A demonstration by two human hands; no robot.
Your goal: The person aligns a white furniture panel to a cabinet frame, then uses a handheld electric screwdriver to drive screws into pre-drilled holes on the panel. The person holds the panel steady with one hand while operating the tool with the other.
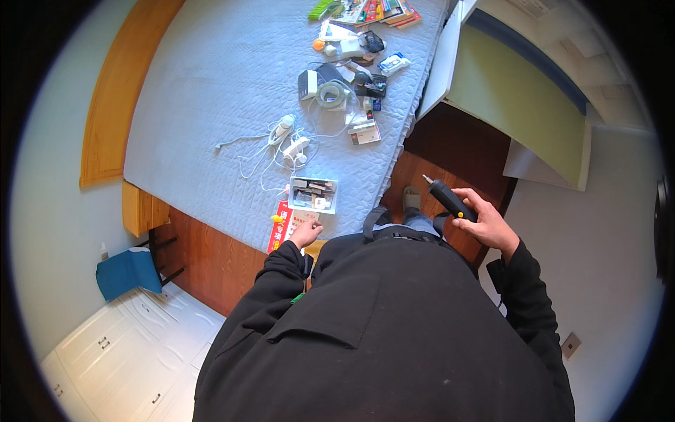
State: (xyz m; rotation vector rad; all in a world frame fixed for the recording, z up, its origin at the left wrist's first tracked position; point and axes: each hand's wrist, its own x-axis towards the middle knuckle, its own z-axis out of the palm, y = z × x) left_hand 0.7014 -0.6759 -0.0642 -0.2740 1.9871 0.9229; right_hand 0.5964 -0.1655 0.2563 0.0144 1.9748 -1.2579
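Observation:
My right hand [486, 222] is wrapped around a black pen-style electric screwdriver [450, 200] with a yellow button. Its metal tip points up and left, over the floor beside the bed. At the bed's near edge, my left hand [306, 233] rests over a red and white book [281, 224], its fingers bent together. Whatever they hold, if anything, is too small to make out. Just beyond that hand sits a pale open box [292, 205] filled with small packets and parts. A small yellow item [277, 219] lies on the book.
White cables and a white corded device [283, 129] lie farther up the bed [190, 126]. Beyond are coiled clear tubing [330, 94], small cartons, bottles and several books [383, 12]. A white-edged desk [520, 98] stands right, a blue chair [129, 273] left.

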